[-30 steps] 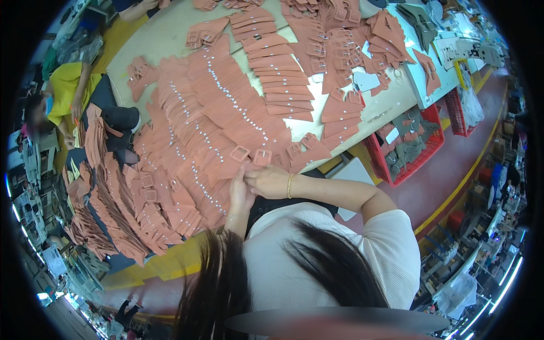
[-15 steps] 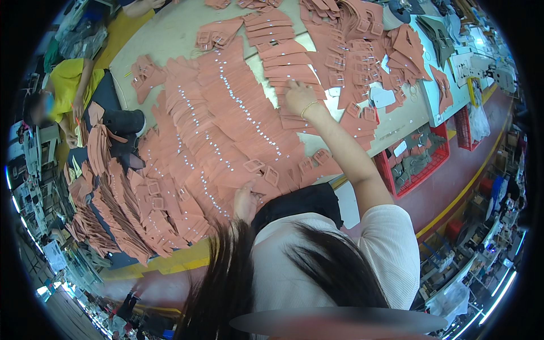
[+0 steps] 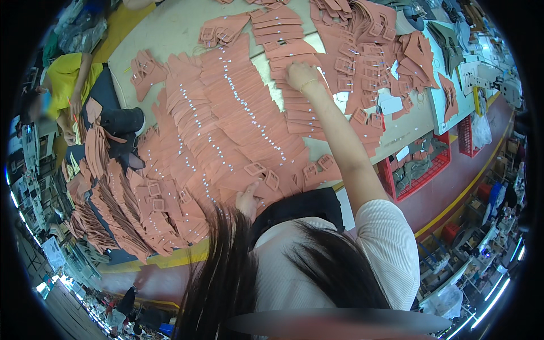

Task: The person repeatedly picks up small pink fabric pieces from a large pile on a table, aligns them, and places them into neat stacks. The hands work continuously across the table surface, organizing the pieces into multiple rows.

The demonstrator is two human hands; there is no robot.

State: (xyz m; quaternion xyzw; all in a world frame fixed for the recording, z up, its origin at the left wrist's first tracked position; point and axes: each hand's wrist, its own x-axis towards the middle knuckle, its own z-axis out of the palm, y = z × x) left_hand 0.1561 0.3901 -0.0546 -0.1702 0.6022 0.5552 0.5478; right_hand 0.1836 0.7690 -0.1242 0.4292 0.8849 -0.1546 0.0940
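My right hand (image 3: 302, 76) reaches far over the table, onto a column of overlapping salmon-coloured strap pieces (image 3: 306, 113). Its fingers are bent down against them; whatever they grip is hidden beneath the hand. Close to my body, my left hand (image 3: 247, 199) is closed on the lower edge of a salmon piece with two covered buckles (image 3: 263, 174). To the left of both hands, long overlapping rows of similar flat pieces (image 3: 221, 119) carry small white labels.
More buckled pieces (image 3: 362, 62) lie on the table's right side beside a white tag (image 3: 391, 104). A red crate (image 3: 425, 180) stands below the right edge. At the left, a co-worker in yellow (image 3: 67, 82) handles pieces near a dark cylindrical machine arm (image 3: 122, 120).
My right hand has moved farther away along the column of pieces, and its fingers look more bent. The left hand stays at the buckled piece.
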